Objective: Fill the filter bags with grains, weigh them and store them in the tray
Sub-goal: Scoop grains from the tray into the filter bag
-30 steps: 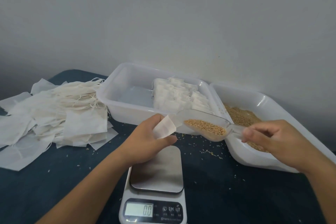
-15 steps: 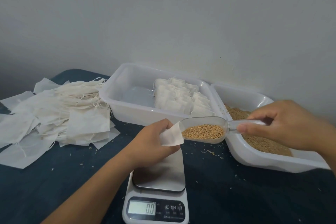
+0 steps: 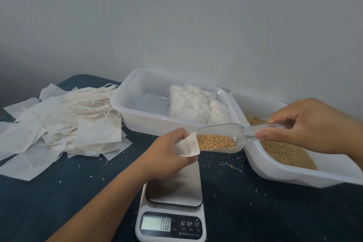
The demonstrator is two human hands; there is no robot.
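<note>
- Left hand curled round a white filter bag, pinching it so the mouth faces right, just above the far edge of the scale
- Right hand pinching the handle of a clear plastic scoop between thumb and fingers, other fingers curled
- Scoop roughly level, its bowl holding a heap of brown grains, its lip touching the open mouth of the filter bag
- Scale near centre on the dark blue table, steel platter bare, display reading 0.0
- Far centre: white storage tray with rows of filled bags packed upright against its right side, left part of the floor bare
- Right: second white tray, tilted, holding loose grain supply; right hand and scoop handle above it
- Left: messy pile of empty filter bags with drawstrings tangled on top, lying flat on the table just beside the storage tray
- Stray grains scattered on the table between scale and grain tray, a few more near the pile
- Plain grey wall behind everything
</note>
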